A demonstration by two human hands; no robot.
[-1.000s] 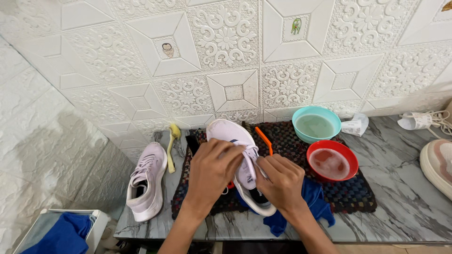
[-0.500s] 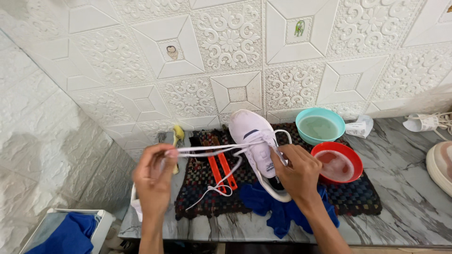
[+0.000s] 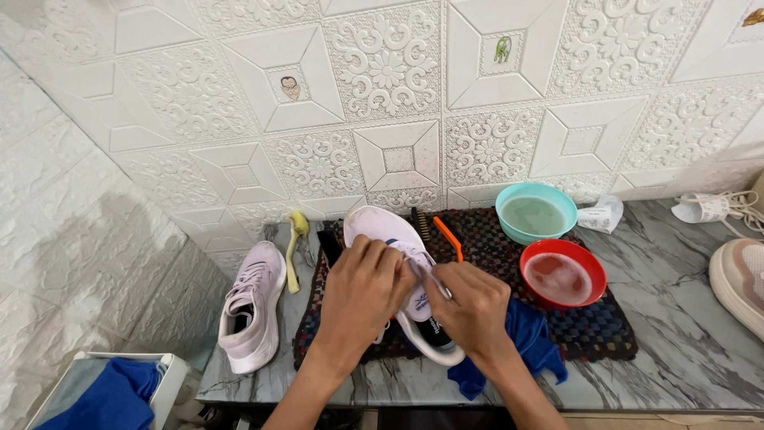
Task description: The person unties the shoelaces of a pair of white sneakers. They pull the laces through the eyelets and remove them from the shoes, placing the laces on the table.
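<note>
Now, head view:
Shoe: the pale sneaker lies on the dark mat under both your hands.
Fingers: your left hand curls closed over its middle; your right hand pinches at the lace area.
Handling: likely light, soft upper, stiffer sole; hold it by the sole edge.
Containers: teal bowl holds cloudy water; red bowl holds foamy water.
Surface: marbled surface; second shoe well left.

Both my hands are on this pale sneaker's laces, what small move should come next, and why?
Probably pinch the lace and draw it a little further out of its eyelet. Both the left hand and the right hand sit over the lacing of the sneaker on the dark woven mat, which suggests the lace is being worked; whether it is free cannot be seen.
</note>
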